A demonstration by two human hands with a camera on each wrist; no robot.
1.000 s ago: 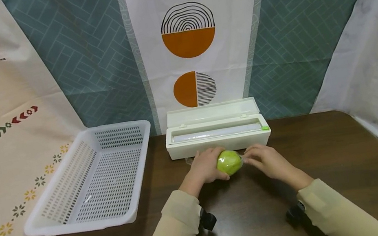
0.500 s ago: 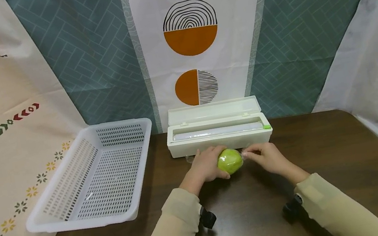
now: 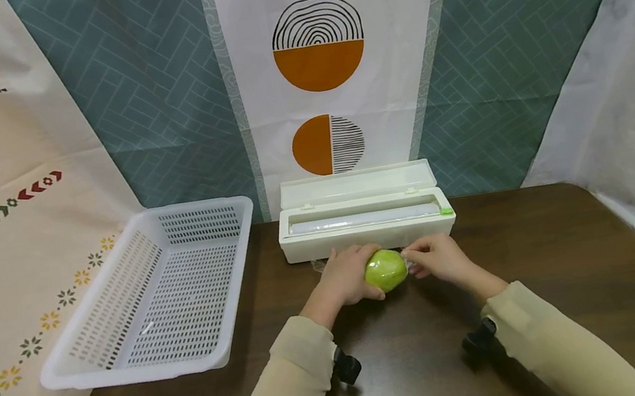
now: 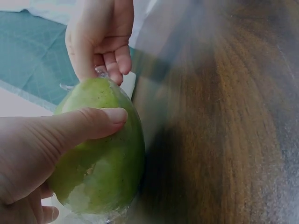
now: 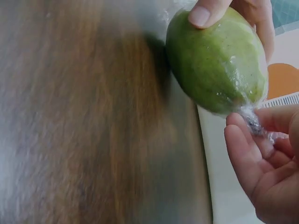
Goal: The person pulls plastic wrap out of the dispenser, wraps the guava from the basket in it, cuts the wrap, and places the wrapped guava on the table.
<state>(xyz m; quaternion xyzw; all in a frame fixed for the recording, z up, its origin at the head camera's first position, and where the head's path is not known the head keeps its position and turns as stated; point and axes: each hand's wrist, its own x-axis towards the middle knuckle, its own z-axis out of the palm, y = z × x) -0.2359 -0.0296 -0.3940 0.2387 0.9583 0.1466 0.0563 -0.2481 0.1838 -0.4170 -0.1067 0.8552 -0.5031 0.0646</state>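
In the head view my left hand (image 3: 343, 280) grips a green mango (image 3: 386, 271) wrapped in clear cling film, its thumb laid across the near side (image 4: 100, 154). On the other side of the fruit, my right hand (image 3: 443, 261) pinches the gathered film at the mango's end. The right wrist view shows this film as a twisted tail (image 5: 252, 122) between thumb and fingers. More loose film (image 4: 105, 217) bunches at the opposite end, partly behind the left hand. The mango is close over the table, in front of the cling film dispenser (image 3: 369, 241).
The white dispenser's lid (image 3: 357, 185) stands raised, with a film roll (image 3: 364, 219) inside. A white perforated basket (image 3: 172, 304) sits on the left of the dark wooden table (image 3: 553, 271). Patterned cloths (image 3: 164, 97) hang behind and at both sides.
My right hand has turned at the twisted film, and its wrist and forearm have swung slightly left. The left hand keeps its grip on the mango in nearly the same place.
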